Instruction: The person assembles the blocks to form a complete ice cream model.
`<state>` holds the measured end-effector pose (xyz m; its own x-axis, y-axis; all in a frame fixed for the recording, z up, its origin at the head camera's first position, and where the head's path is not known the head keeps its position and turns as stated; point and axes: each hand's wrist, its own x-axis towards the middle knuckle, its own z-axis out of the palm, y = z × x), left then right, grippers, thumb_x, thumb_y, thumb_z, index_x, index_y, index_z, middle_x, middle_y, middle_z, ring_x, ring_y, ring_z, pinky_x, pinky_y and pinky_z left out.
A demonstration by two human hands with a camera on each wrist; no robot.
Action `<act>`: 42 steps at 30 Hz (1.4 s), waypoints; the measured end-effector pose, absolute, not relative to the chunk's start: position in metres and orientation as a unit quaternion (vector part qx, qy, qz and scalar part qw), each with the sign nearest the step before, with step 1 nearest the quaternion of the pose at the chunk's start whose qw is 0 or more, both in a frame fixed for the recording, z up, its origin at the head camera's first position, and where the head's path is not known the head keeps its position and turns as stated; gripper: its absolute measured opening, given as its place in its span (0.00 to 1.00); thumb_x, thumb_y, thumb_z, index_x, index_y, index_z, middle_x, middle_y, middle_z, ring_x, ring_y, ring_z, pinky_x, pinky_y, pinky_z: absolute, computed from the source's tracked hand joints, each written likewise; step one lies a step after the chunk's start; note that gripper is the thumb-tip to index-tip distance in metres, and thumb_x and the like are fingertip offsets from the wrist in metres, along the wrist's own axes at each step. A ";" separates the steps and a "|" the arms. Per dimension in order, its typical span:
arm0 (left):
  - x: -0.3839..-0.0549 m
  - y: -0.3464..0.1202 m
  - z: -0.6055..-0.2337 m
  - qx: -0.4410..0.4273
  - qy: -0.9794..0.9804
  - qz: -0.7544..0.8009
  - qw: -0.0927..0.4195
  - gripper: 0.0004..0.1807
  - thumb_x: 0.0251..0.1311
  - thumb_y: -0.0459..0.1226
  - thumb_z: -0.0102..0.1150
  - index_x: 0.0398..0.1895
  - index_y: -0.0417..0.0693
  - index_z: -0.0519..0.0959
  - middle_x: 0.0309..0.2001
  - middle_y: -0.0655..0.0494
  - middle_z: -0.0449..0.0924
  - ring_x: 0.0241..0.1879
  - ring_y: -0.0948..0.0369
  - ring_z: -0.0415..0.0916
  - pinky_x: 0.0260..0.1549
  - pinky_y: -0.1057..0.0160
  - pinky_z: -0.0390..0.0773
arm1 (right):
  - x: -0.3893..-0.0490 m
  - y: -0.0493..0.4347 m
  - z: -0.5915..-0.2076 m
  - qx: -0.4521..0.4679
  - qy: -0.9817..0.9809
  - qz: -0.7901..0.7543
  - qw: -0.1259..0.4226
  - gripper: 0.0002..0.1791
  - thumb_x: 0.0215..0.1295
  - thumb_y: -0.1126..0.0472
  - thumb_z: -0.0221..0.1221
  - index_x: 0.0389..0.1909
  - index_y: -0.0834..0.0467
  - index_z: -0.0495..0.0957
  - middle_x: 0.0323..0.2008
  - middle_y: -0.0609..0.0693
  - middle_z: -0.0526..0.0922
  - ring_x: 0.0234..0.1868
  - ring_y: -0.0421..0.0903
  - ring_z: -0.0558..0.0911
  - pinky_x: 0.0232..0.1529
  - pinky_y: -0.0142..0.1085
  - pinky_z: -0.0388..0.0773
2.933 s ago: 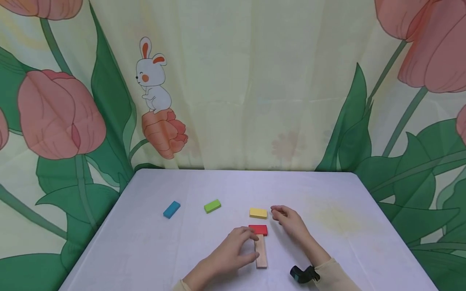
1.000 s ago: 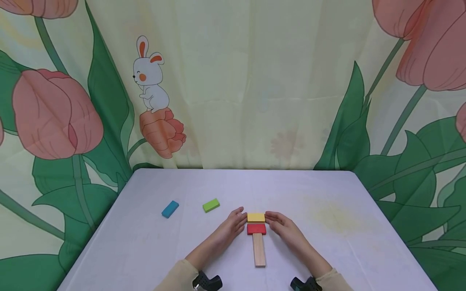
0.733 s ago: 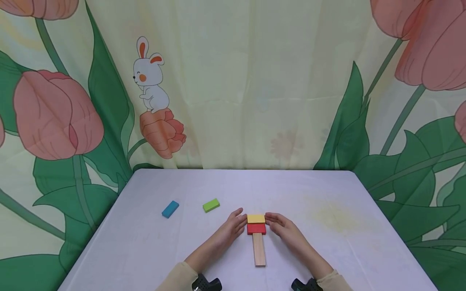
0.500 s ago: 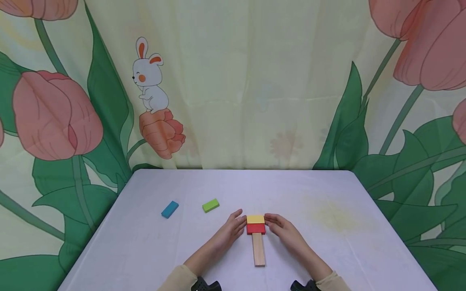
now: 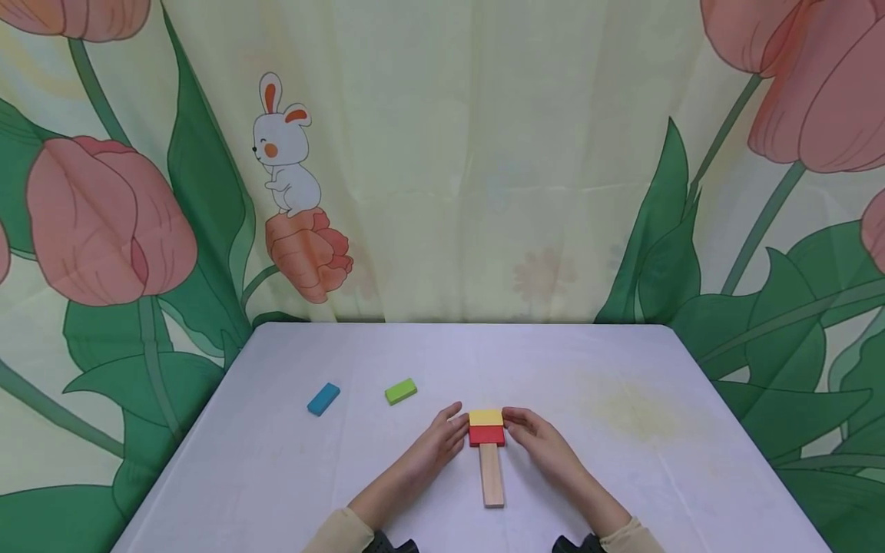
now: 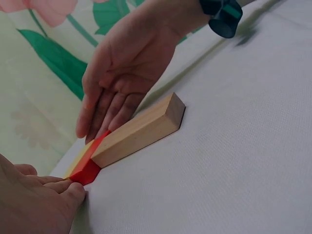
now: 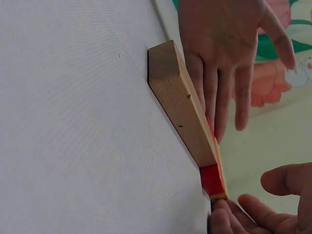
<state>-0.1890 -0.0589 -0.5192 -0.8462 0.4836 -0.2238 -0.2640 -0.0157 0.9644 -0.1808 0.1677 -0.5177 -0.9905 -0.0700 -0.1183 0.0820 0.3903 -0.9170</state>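
A yellow block (image 5: 486, 418) lies flush against the far side of a red block (image 5: 487, 436). Below the red one, a longer plain wooden block (image 5: 492, 476) points toward me, its far end meeting the red block's middle, so the three form a T-like shape. At the yellow block's left end, the fingertips of my left hand (image 5: 429, 449) touch it with straight fingers. My right hand (image 5: 546, 447) touches the opposite end, fingers also extended. In the left wrist view the wooden block (image 6: 141, 131) lies flat on the cloth, between the hands.
A green block (image 5: 401, 391) and a blue block (image 5: 323, 399) lie apart on the white-covered table (image 5: 276, 476), to the left of the hands. Behind the table hangs a curtain (image 5: 429, 153) printed with tulips and a rabbit.
My left hand has left the wooden and red blocks for the yellow block's left end; the right has come to its right end. The yellow block has slid nearer, closing the gap to the red.
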 end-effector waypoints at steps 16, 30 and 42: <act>-0.188 -0.060 -0.517 0.081 0.646 0.711 0.267 0.40 0.79 0.54 0.41 0.83 0.43 0.44 0.81 0.39 0.53 0.81 0.43 0.51 0.76 0.44 0.55 | -0.178 0.167 -0.518 0.000 0.855 -0.515 0.052 0.21 0.76 0.59 0.57 0.66 0.61 0.75 0.63 0.59 0.81 0.66 0.58 0.80 0.64 0.52 0.77; -0.194 -0.089 -0.522 0.126 0.709 0.651 0.241 0.30 0.80 0.53 0.42 0.69 0.38 0.70 0.68 0.43 0.75 0.68 0.48 0.75 0.67 0.51 0.74 | -0.185 0.183 -0.515 -0.261 0.925 -0.275 -0.022 0.17 0.61 0.51 0.72 0.51 0.44 0.83 0.66 0.45 0.77 0.65 0.52 0.78 0.65 0.55 0.76; -0.206 -0.116 -0.510 0.143 0.806 0.556 0.145 0.19 0.80 0.46 0.47 0.61 0.45 0.79 0.60 0.47 0.81 0.61 0.52 0.78 0.61 0.48 0.79 | -0.186 0.185 -0.516 -0.303 0.928 -0.213 0.024 0.25 0.57 0.40 0.73 0.55 0.39 0.83 0.68 0.44 0.76 0.69 0.53 0.74 0.69 0.60 0.67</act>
<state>-0.2059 -0.1163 -0.5095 -0.9168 0.3923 -0.0749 0.0690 0.3402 0.9378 -0.1864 0.1853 -0.5162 -0.8148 -0.5736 0.0840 -0.5529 0.7254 -0.4101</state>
